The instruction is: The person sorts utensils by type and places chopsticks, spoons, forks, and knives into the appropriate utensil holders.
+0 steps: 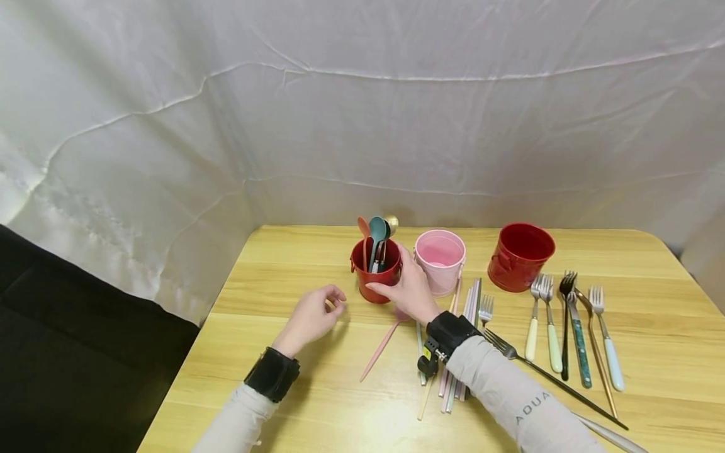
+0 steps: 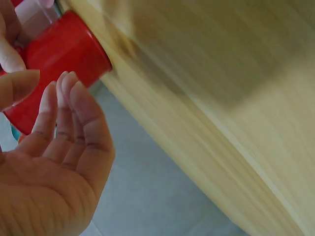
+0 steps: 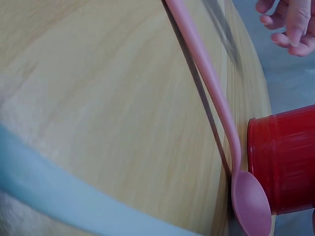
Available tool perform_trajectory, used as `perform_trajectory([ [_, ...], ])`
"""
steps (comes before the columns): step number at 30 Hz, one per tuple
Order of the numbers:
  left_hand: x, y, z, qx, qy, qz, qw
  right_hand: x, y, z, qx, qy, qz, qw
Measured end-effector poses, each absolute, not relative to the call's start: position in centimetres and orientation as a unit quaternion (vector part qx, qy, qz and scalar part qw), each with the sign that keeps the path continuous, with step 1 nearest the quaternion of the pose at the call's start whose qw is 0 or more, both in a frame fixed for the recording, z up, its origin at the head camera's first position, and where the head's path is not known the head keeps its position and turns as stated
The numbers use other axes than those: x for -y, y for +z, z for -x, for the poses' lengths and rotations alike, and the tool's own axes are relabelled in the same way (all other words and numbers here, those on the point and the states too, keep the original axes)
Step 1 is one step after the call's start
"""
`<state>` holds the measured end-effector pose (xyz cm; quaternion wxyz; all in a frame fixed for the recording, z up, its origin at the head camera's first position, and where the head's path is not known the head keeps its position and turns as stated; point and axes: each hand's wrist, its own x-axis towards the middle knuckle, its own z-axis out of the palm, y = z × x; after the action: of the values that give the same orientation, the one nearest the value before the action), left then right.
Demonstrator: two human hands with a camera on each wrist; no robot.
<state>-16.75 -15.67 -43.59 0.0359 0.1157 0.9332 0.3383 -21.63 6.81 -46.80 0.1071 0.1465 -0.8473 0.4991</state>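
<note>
My right hand (image 1: 412, 290) grips the side of a small red bucket (image 1: 363, 282), thumb across its front and fingers at its right rim. Several spoons stand in that bucket, among them an orange spoon (image 1: 363, 225) and a teal spoon (image 1: 376, 228). To the bucket's left, my left hand (image 1: 310, 319) hovers over the table with loosely bent fingers and holds nothing. Its palm faces the red bucket (image 2: 69, 49) in the left wrist view. A pink spoon (image 3: 252, 206) lies on the table, its bowl close to the bucket's base and partly below my right hand.
Right of the red bucket stand a pink bucket (image 1: 440, 280) and another red bucket (image 1: 512, 270). Chopsticks (image 1: 470, 308) lie partly under my right forearm. Several forks (image 1: 548, 321) lie at the right, and one long black fork (image 1: 557, 382) slants toward the front.
</note>
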Motion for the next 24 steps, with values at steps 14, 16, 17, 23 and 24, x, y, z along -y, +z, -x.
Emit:
perform_trajectory([
  [14, 12.9, -44.7, 15.5, -0.929, 0.285, -0.200, 0.125, -7.0, -46.6, 21.6, 0.848, 0.496, -0.154, 0.103],
  [16, 12.4, -44.7, 15.4, -0.928, 0.281, -0.201, 0.138, -7.0, -46.6, 21.6, 0.849, 0.495, -0.153, 0.103],
  [17, 12.2, -44.7, 15.3, -0.927, 0.280, -0.203, 0.142, -7.0, -46.6, 21.6, 0.849, 0.494, -0.154, 0.104],
  [23, 10.8, -44.8, 15.0, -0.922, 0.280, -0.214, 0.160, -7.0, -46.8, 21.7, 0.853, 0.485, -0.157, 0.110],
  [24, 10.5, -44.8, 15.0, -0.923, 0.276, -0.214, 0.161, -7.1, -46.8, 21.7, 0.854, 0.484, -0.156, 0.109],
])
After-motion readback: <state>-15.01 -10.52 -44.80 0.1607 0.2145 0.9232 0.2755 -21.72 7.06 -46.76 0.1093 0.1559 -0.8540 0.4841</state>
